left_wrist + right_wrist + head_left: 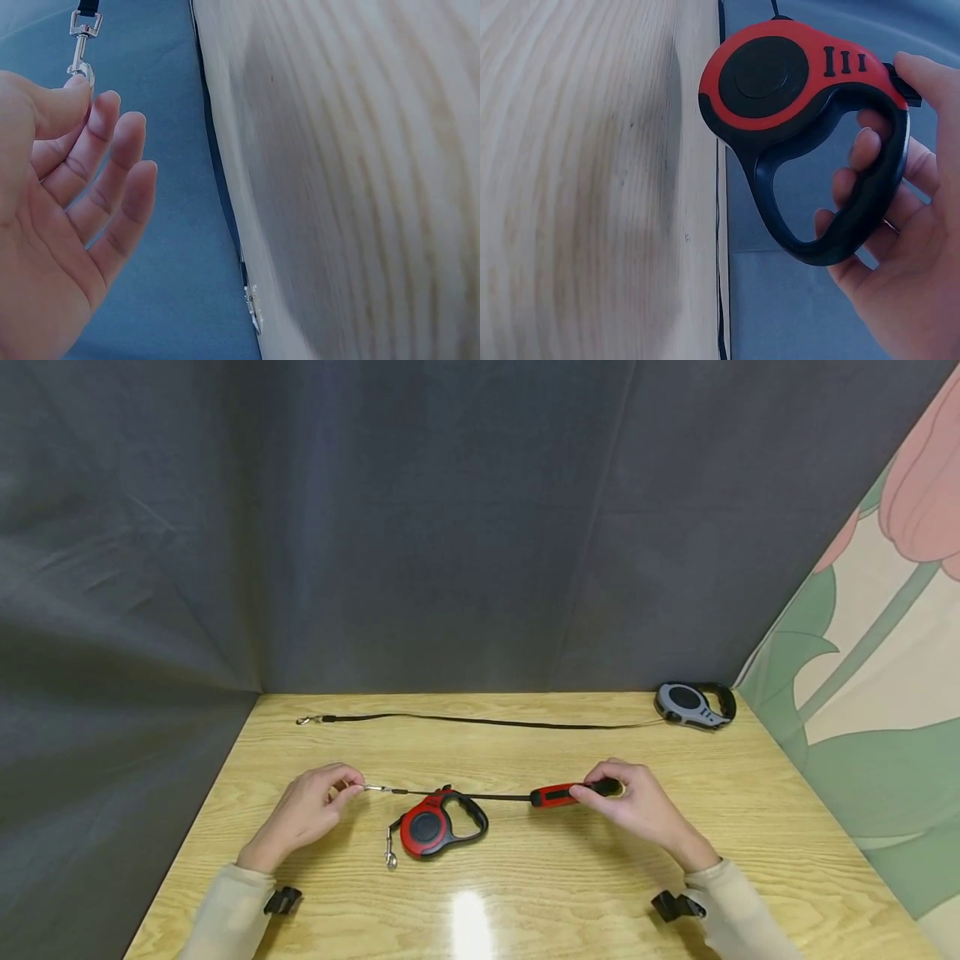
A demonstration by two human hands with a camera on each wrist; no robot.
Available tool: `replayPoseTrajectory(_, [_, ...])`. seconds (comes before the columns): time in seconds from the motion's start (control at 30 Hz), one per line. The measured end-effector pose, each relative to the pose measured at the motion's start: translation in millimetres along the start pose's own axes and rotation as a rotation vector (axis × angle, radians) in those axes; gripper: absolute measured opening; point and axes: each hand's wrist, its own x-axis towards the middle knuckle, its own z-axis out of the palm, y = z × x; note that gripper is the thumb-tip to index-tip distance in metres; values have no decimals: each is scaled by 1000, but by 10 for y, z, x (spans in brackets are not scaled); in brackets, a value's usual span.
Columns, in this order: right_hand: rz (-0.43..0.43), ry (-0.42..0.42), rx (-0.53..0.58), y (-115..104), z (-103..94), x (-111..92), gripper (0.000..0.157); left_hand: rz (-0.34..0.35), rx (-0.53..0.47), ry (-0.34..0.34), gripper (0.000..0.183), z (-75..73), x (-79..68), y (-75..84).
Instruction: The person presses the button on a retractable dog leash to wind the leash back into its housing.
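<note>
My left hand (313, 806) pinches the metal snap hook (81, 69) of a retractable dog leash between thumb and index finger, the other fingers loosely spread. In my right hand (637, 797) is that leash's red and black case (765, 75), held above the table with fingers curled round the looped handle (885, 187) and the thumb at the black button. Its black cord (498, 797) runs nearly straight between both hands. Below the cord, on the table, lies a second red and black retractable leash (426, 828), its short strap and metal clip (391, 858) to the left.
At the table's back right corner lies a grey and black retractable leash (686, 703). Its black strap (480, 721) stretches left along the back to a metal clip (303, 721). Dark cloth (450, 568) hangs behind the wooden table (570, 885); a flowered panel (885, 693) stands right.
</note>
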Motion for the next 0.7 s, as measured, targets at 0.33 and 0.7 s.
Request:
replayPoseTrajectory(0.33, [-24, -5, 9, -72, 28, 0, 10, 9, -1, -5, 5, -1, -12, 38])
replayPoseTrajectory(0.7, [-55, 0, 28, -94, 73, 34, 10, 7, -7, 3, 5, 4, -23, 88])
